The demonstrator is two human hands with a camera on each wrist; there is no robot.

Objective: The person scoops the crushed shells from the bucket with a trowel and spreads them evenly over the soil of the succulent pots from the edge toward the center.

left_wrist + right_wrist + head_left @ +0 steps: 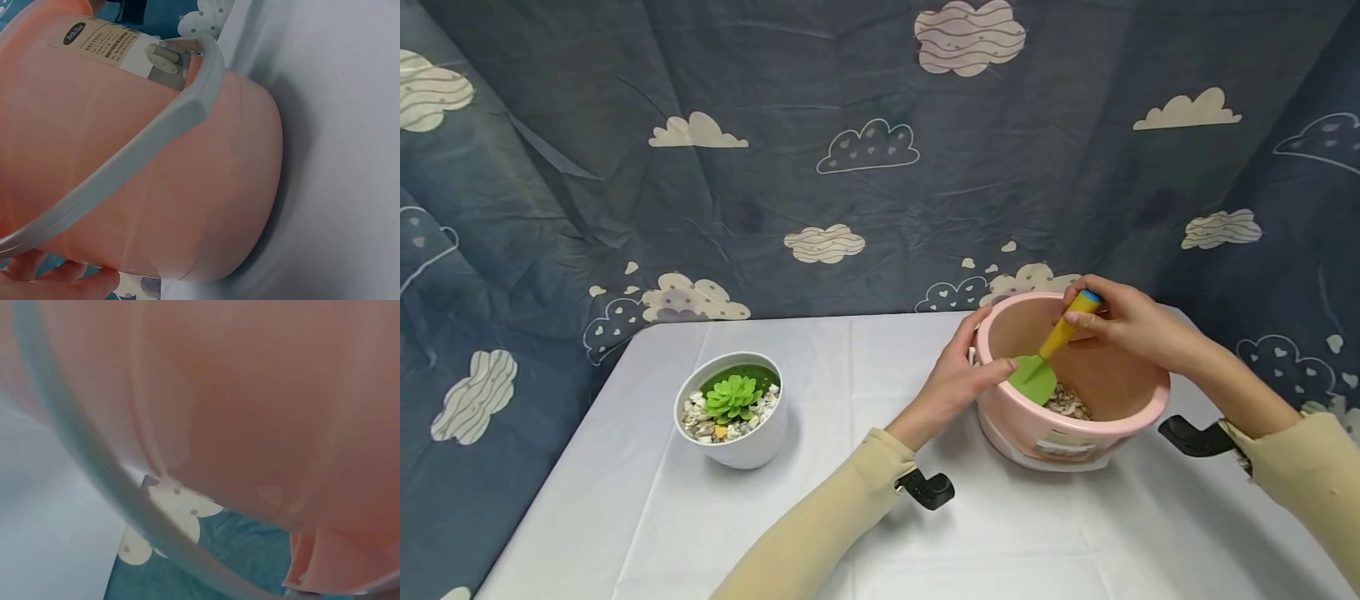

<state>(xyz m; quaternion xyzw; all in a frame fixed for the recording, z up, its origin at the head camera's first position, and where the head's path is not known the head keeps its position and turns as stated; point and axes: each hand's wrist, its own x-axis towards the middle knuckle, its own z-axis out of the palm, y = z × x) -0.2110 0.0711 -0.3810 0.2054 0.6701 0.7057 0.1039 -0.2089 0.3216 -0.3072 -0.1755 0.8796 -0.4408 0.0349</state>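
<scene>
White-clothed table (760, 533). On its right, round pink plastic bucket (1011, 421); at left, round white pot (748, 448) with green succulent (732, 398). Hands apart: left hand (951, 379) grips bucket rim, right hand (1131, 321) clamps yellow-handled, green-bladed shovel (1058, 339), tilted, blade inside bucket near pale chips (1069, 404), contact unclear.

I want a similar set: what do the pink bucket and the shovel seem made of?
The pink bucket looks like smooth, semi-glossy plastic: soft highlights show on its rim. The shovel is probably plastic, given its even, solid colours; coated metal is possible.
</scene>
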